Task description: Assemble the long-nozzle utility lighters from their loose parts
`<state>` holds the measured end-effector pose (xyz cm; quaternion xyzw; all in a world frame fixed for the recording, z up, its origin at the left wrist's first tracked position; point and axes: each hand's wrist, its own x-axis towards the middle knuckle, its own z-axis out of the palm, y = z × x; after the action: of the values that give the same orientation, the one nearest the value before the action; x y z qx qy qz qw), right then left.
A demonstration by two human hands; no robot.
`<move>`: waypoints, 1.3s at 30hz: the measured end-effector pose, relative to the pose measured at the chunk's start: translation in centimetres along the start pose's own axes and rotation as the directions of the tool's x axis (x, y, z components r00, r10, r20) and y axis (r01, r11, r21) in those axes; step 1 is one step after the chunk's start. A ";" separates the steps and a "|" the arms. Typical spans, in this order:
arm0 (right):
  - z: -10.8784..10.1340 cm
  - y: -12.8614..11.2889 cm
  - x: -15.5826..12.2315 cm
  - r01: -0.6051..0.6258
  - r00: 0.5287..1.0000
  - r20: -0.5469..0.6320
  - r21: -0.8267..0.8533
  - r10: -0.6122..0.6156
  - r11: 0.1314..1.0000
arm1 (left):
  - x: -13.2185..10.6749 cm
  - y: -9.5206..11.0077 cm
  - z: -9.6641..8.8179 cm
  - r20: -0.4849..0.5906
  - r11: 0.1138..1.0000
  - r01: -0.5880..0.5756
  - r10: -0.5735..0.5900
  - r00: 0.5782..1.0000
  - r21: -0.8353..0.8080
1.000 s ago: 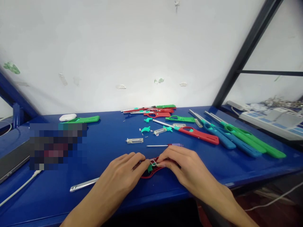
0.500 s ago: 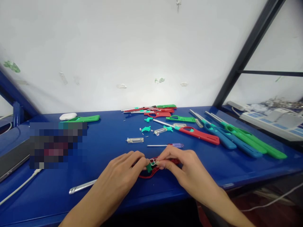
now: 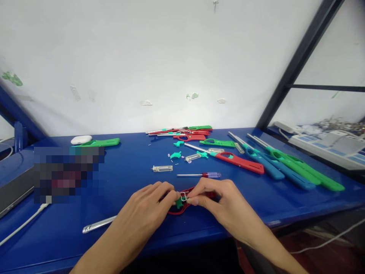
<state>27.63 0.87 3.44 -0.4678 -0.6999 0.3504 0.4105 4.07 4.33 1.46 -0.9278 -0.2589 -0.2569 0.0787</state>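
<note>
One red casing point(image 3: 177, 213), left hand point(image 3: 151, 203) gripping it, right hand point(image 3: 221, 196) pinching its white wire point(image 3: 185, 195)

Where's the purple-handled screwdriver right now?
In the head view, the screwdriver lies on the blue table, slightly right of centre, just beyond the right hand and on the near side of the long red lighter.

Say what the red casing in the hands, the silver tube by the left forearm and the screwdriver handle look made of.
Red casing: probably smooth plastic, from its even color and thin curved rim. Silver tube: likely bare metal, going by its bright sheen. Screwdriver handle: apparently glossy plastic, perhaps translucent, with pale streaks in the purple.
</note>
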 end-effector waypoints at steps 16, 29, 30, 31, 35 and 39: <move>-0.4 0.7 -0.2 0.093 0.996 0.004 -0.224 -0.094 0.970 | 0.8 -0.1 -0.5 -0.040 0.994 -0.092 0.094 0.995 0.052; -0.6 0.6 -1.6 0.224 0.973 0.045 -0.389 -0.224 0.894 | 0.2 0.0 -0.4 0.000 0.993 -0.076 0.076 0.997 0.087; -0.6 0.4 -1.6 0.230 0.973 0.059 -0.395 -0.225 0.890 | 0.1 -0.1 -0.4 0.008 0.995 -0.072 0.072 0.997 0.070; -0.6 0.3 -1.7 0.243 0.970 0.085 -0.402 -0.228 0.883 | -0.1 -0.1 -0.4 0.011 0.996 -0.066 0.066 0.998 0.052; -0.6 0.2 -1.9 0.306 0.949 0.220 -0.458 -0.227 0.834 | -0.8 -0.3 -0.4 -0.018 0.998 -0.055 0.055 0.998 0.010; -0.7 0.2 -1.7 0.300 0.948 0.244 -0.457 -0.206 0.837 | -1.3 -0.7 -1.3 -0.043 1.000 0.006 -0.007 0.999 -0.011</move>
<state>28.77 -0.61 3.14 -0.4245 -0.8563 0.1465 0.2550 2.16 4.01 1.92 -0.9216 -0.2588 -0.2784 0.0783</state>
